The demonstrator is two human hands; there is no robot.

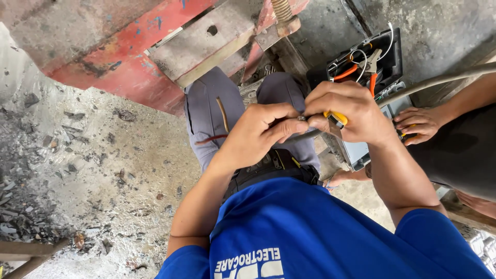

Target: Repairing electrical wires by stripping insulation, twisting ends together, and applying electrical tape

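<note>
I pinch grey cable (413, 89) end in left hand (258, 135) fingertips; right hand (349, 111) closed round yellow-handled tool (336, 119); I judge: grip close behind cut, pull straight.

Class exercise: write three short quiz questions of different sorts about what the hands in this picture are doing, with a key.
1. True or false: the right hand grips a yellow-handled tool.
2. What does the left hand pinch?
A) a grey cable
B) a paintbrush
C) a cup
3. Fill in: in the black tray lie pliers with ___ handles.

Key: 1 true; 2 A; 3 orange.
</note>
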